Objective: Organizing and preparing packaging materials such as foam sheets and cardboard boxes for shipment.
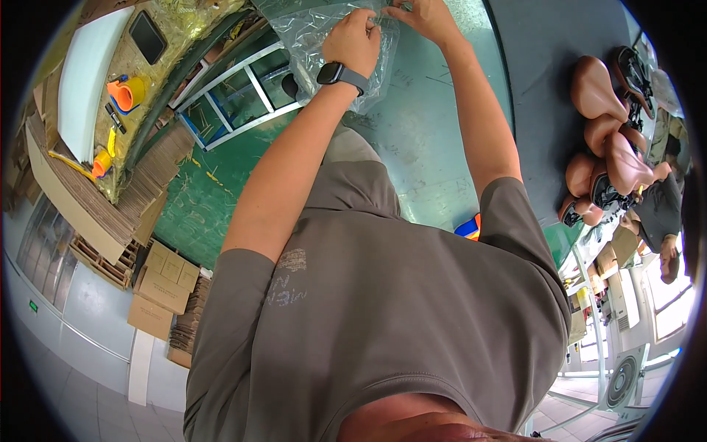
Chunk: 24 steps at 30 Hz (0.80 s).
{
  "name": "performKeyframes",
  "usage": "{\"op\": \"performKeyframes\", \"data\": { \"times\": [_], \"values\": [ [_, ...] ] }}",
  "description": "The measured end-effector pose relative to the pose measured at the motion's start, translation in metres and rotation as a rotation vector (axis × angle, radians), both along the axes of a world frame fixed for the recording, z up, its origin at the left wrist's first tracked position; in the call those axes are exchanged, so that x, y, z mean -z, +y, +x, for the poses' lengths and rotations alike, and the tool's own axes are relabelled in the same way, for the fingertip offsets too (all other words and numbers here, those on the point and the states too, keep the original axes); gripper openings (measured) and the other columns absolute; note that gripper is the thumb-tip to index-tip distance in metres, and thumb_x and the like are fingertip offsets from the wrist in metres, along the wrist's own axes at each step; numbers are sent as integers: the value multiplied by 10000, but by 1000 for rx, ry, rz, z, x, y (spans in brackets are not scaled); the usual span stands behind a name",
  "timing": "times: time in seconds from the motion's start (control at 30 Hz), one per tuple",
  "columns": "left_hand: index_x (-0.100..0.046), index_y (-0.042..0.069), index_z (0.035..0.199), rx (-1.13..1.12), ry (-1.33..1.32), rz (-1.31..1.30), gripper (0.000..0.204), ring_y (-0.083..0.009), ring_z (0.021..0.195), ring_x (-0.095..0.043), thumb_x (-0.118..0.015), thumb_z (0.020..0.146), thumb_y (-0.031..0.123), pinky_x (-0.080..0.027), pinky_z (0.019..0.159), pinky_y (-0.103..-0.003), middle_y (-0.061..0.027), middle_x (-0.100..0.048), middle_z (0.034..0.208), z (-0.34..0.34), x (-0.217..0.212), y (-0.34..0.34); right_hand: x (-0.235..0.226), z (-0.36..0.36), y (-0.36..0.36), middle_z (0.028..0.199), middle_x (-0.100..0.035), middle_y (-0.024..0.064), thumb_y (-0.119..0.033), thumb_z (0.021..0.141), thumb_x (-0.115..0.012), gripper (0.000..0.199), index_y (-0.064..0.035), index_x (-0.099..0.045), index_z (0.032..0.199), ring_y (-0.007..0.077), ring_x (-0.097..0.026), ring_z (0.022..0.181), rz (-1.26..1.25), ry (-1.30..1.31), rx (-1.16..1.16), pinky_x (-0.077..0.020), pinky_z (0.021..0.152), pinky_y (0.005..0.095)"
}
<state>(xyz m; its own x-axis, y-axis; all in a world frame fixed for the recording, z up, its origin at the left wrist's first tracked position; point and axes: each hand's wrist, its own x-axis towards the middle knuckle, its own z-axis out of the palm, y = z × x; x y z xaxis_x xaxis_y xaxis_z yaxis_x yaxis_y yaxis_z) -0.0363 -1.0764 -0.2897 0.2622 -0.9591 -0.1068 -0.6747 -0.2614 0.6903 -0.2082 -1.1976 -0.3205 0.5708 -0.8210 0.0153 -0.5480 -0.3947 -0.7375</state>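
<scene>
A crumpled clear plastic bag (pixel 302 37) hangs at the top centre, spread under and around my left hand (pixel 353 43). The fingers of that hand are curled in on the bag's film, and a dark watch sits on the wrist. My right hand (pixel 427 18), close by on the right, pinches the bag's edge between thumb and fingers. Its fingertips lie near the top edge of the picture. Whatever the bag may contain cannot be made out.
A dark table (pixel 541 96) on the right bears several brown bicycle saddles (pixel 598 88), with another person (pixel 663 214) beyond. On the left are a metal frame (pixel 258 85), a workbench with a phone (pixel 148 37) and orange tape dispenser (pixel 129 93), and stacked cardboard (pixel 158 158).
</scene>
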Motion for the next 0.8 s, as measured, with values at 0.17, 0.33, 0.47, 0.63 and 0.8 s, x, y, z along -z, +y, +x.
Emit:
{"op": "performKeyframes", "data": {
  "times": [0.17,0.33,0.47,0.63,0.8],
  "values": [
    [-716,119,1170,18,20,44,284,-328,950,-746,-779,902,188,-589,799,-465,-48,-786,991,-4,-1,1,4,11,-4,946,-719,192,-211,814,-813,187,-34,-759,839,410,-705,906,-33,116,26,-578,818,490],
    [-725,131,1190,49,-8,39,300,-291,943,-760,-774,920,253,-592,800,-446,-25,-799,992,-13,1,0,25,13,-7,957,-739,181,-222,805,-801,171,-56,-785,840,395,-725,909,-76,309,97,-593,829,487],
    [-725,113,1187,35,15,101,303,-324,963,-747,-762,927,264,-589,829,-466,-45,-794,1013,-8,0,5,14,11,-7,973,-751,165,-235,801,-807,164,-86,-802,870,367,-742,925,-76,266,118,-605,850,478],
    [-732,131,1214,29,7,104,334,-264,945,-770,-767,941,320,-594,823,-423,-30,-808,1012,4,7,13,15,7,-7,979,-751,165,-223,810,-793,159,-79,-795,877,373,-743,895,13,108,150,-608,842,489],
    [-729,126,1240,-24,-39,-7,378,-258,990,-757,-779,931,337,-588,877,-429,-27,-808,1020,19,12,23,14,18,-4,927,-736,195,-195,835,-762,149,-47,-770,823,405,-727,825,-108,335,174,-598,781,521]
  ]
}}
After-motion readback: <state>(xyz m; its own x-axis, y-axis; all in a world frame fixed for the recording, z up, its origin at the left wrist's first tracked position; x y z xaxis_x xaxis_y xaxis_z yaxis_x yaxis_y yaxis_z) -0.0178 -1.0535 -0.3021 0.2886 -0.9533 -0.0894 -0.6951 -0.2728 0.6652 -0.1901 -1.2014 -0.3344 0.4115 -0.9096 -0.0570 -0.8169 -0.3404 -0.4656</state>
